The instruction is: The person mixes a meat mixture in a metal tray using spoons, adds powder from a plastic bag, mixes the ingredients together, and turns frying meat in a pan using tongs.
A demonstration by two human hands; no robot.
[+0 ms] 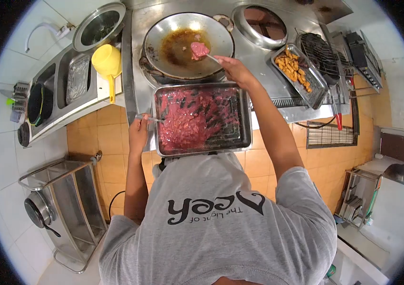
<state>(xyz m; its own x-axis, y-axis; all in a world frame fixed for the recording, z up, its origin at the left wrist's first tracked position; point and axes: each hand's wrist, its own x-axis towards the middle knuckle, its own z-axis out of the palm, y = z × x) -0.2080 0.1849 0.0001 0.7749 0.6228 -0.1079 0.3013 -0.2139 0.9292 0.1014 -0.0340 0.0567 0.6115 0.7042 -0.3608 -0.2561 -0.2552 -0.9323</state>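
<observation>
both right fingers [224, 61] and left fingers [142, 118] pinch utensils [213, 59]; shirt [202, 183] says "the light of".

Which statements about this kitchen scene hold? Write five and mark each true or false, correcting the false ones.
1. The right hand holds a utensil with red mixture over the wok. True.
2. The left hand is empty. False: it holds a thin handle.
3. The large tray lies between the wok and the person's body. True.
4. The tray of browned pieces is left of the wok. False: it is to the right.
5. The wok is filled to the brim. False: its upper sides are bare.
</observation>
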